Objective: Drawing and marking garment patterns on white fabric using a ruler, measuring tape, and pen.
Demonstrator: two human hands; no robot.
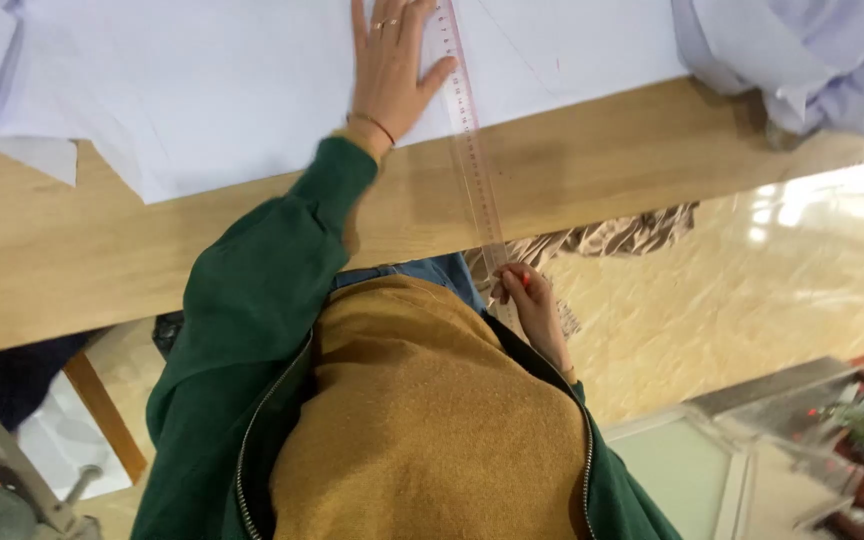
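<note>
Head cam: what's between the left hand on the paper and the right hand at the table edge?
The clear ruler spans it, from beside the left hand across white paper and bare wooden table to the right hand gripping its near end.

You wear a dark green zip jacket point(242, 330) with a metal zipper point(252, 440) lower centre of the frame, open over a mustard sweater point(422, 420). Your left hand point(390, 70), top centre, carries a ring point(384, 23) and a thin red wrist cord point(372, 122).
</note>
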